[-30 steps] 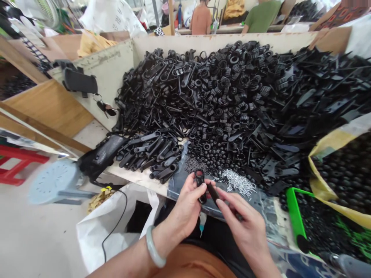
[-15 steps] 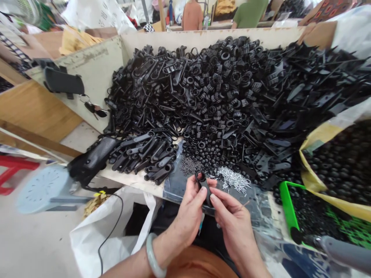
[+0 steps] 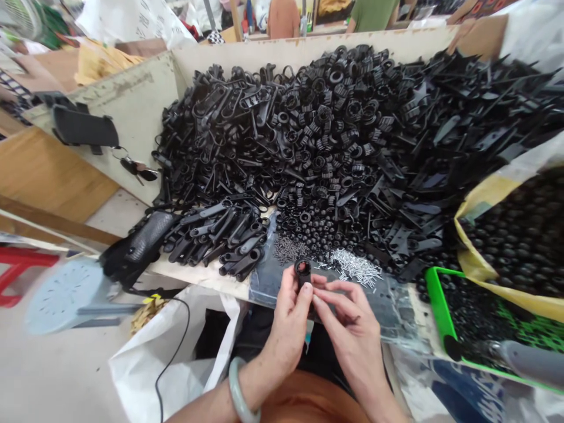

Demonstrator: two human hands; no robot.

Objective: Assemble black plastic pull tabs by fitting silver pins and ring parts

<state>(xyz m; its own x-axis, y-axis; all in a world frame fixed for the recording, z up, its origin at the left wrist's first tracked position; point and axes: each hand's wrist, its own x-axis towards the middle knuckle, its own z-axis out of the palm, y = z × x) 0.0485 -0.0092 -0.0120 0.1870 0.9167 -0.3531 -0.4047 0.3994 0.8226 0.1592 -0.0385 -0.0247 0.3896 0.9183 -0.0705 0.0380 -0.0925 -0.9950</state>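
Note:
My left hand [image 3: 286, 329], with a pale bracelet [image 3: 240, 390] at the wrist, grips a black plastic handle part with a ring end [image 3: 302, 270]. Its ring points up and away from me, while the thumb covers much of its body. Thumb and fingertips of my right hand [image 3: 356, 341] are pinched together against the part's right side; whatever lies between them is hidden. Just beyond the hands are a heap of silvery pins [image 3: 355, 267], a pile of small dark screws or pins [image 3: 288, 249] and many black beads [image 3: 319, 232].
Long black ring-ended parts [image 3: 220, 229] lie in rows at left. A large mound of black plastic pieces [image 3: 308, 117] fills the bin behind. At right stand a yellow-edged sack of black balls [image 3: 520, 235] and a green tray [image 3: 438, 305]. A white sack [image 3: 145, 364] hangs below the table edge.
The black part has turned, so its ring faces me more and its lower end is hidden. My right fingers have shifted up and left along it. The view has shifted slightly.

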